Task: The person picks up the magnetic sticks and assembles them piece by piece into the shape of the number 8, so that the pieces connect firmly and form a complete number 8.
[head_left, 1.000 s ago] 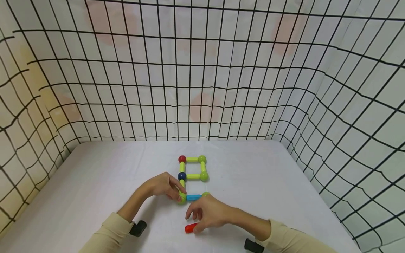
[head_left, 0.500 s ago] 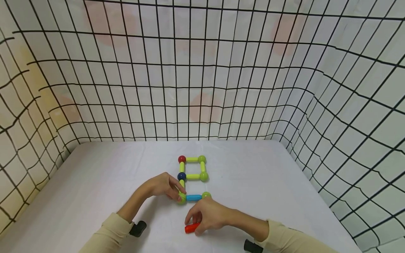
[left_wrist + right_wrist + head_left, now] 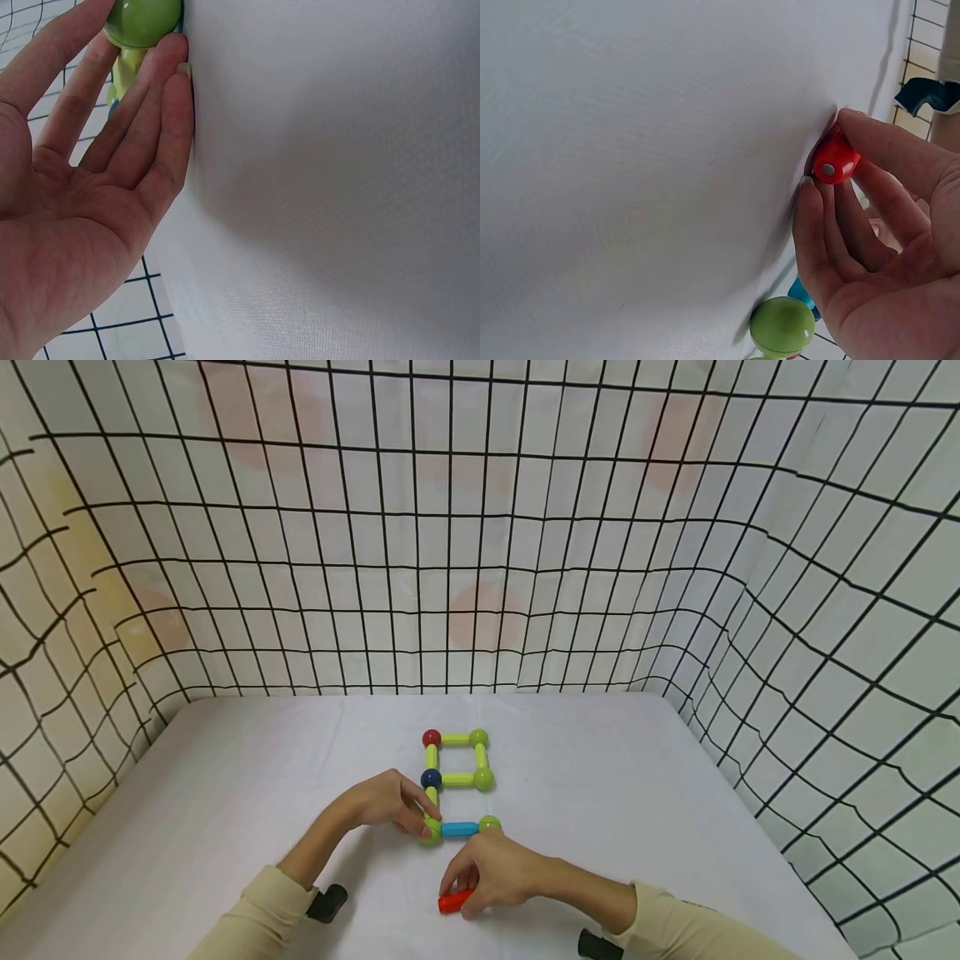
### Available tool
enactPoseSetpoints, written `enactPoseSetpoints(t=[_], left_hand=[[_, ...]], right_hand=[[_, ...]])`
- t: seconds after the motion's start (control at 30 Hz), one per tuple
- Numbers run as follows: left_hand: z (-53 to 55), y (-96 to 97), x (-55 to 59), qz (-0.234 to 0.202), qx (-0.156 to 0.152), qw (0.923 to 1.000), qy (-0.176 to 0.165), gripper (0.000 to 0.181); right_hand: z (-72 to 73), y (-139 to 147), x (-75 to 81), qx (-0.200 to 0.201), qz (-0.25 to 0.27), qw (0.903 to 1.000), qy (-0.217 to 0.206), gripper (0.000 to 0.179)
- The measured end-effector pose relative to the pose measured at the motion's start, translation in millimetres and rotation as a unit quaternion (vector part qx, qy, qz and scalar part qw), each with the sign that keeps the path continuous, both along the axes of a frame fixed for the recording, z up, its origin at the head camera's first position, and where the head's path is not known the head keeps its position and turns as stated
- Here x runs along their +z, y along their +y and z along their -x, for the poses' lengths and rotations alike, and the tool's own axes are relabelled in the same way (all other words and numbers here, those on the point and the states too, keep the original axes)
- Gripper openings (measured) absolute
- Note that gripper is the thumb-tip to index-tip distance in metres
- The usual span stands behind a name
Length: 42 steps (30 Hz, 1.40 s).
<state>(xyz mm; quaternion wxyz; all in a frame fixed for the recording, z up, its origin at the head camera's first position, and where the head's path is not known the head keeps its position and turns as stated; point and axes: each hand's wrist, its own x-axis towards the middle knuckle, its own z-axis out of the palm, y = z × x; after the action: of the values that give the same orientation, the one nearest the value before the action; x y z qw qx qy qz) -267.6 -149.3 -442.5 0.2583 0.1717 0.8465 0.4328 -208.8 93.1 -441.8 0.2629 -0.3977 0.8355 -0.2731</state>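
Observation:
Ball-and-rod magnetic pieces lie on the white surface. My left hand (image 3: 388,802) holds the green ball (image 3: 432,833) at the figure's near left corner; the left wrist view shows thumb and fingers round this ball (image 3: 146,21). A blue rod (image 3: 460,829) runs from it to another green ball (image 3: 490,823), just beyond my right hand (image 3: 502,870). That hand pinches a red magnetic rod (image 3: 452,902) between thumb and fingers, low at the surface. In the right wrist view, the red rod (image 3: 834,161) shows a grey metal end; its other end is hidden in the head view.
Farther back, yellow-green rods form a square with a red ball (image 3: 432,738), a dark blue ball (image 3: 431,778) and green balls (image 3: 483,778) at its corners. Black netting (image 3: 480,568) stands round the back and sides of the white table (image 3: 637,793).
My right hand has shifted slightly nearer and its fingers have come round the red rod. More of the near right green ball shows. My left hand stays on its ball.

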Motion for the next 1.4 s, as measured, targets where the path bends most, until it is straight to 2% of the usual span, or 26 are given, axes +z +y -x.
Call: enactPoseSetpoints(t=[0.23, 0.47, 0.77, 1.1, 1.4], left_hand=[[-0.8, 0.4, 0.9, -0.001, 0.002, 1.0, 0.002, 0.019], [-1.4, 0.5, 1.9, -0.008, 0.0, 1.0, 0.003, 0.02], [-1.8, 0.4, 3.3, -0.007, 0.004, 1.0, 0.0, 0.021], [-1.2, 0.3, 1.4, -0.004, 0.002, 1.0, 0.003, 0.019], [-0.1, -0.4, 1.1, -0.005, -0.004, 0.9999, 0.009, 0.018]], right_hand=[[-0.8, 1, 3.5, -0.009, 0.004, 0.9999, -0.011, 0.025], [5.0, 5, 7.0, -0.018, 0.02, 0.9996, 0.003, 0.026], [15.9, 12, 19.1, -0.076, 0.046, 0.996, -0.015, 0.027], [28.9, 22, 27.7, -0.11, 0.064, 0.9917, 0.02, 0.028], [43.6, 31, 30.4, -0.163, 0.069, 0.9827, 0.055, 0.036]])
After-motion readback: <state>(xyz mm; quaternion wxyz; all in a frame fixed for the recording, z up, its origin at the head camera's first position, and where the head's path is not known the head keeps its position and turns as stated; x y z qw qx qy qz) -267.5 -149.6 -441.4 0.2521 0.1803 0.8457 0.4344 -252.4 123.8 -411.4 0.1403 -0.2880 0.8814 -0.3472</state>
